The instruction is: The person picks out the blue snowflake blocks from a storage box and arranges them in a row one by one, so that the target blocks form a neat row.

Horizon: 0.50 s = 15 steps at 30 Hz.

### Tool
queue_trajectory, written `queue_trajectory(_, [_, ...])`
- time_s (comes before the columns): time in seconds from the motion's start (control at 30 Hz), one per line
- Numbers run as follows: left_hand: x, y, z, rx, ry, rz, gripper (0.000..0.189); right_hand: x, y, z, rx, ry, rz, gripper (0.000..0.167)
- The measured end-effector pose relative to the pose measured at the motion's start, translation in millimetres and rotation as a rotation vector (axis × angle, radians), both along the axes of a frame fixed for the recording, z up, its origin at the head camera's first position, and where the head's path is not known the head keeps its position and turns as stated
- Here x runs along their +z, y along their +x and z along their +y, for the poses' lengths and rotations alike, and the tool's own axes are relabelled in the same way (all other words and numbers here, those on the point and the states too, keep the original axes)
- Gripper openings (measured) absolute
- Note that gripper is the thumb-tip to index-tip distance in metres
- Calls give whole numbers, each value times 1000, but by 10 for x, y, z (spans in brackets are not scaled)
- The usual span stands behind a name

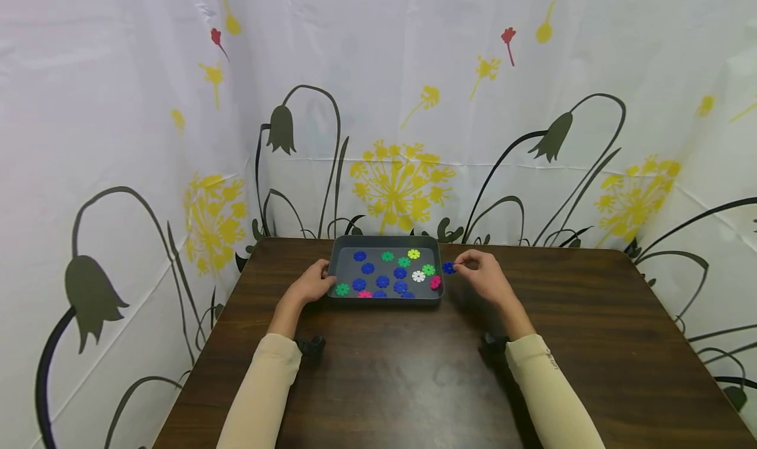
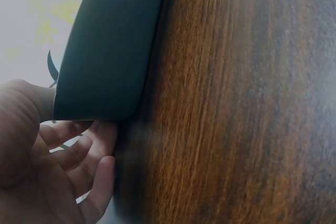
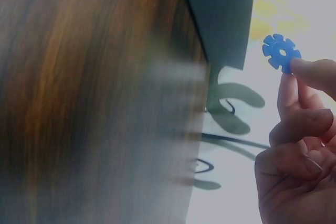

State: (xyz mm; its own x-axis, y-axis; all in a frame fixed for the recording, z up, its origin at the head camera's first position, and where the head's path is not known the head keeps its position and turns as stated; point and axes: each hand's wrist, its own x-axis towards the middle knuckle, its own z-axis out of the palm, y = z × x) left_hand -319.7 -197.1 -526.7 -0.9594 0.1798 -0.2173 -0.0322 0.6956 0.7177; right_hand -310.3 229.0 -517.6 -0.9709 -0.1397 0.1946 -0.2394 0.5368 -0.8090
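A dark grey tray (image 1: 384, 301) stands near the table's far edge, holding several flower-shaped notched discs. Many are blue, like the blue disc (image 1: 382, 281); others are green, pink, one yellow and one white. My left hand (image 1: 311, 283) grips the tray's left end, thumb over the rim and fingers against the outside, as the left wrist view shows at the tray wall (image 2: 107, 51). Just beyond the tray's right end, my right hand (image 1: 486, 279) pinches a blue notched disc (image 3: 274, 52) between thumb and index finger. Its other fingers are curled towards the palm.
The dark wooden table (image 1: 426, 370) reaches back to a white curtain (image 1: 378, 61) printed with flowers. Dark bands (image 1: 311, 346) show at both wrists, beside the cream sleeves. A pink disc (image 1: 435, 282) leans at the tray's right wall.
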Motion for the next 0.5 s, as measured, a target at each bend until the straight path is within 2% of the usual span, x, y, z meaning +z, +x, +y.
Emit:
queue_trajectory(0.27, [18, 29, -14, 10, 12, 4, 53, -28, -33, 165, -64, -10, 5, 12])
queue_trajectory(0.37, [-2, 36, -12, 21, 18, 13, 51, -79, -41, 215, -98, -10, -60, 16])
queue_trajectory(0.5, [-59, 40, 7, 35, 28, 20, 52, -169, -23, 267, -148, -61, -199, 23])
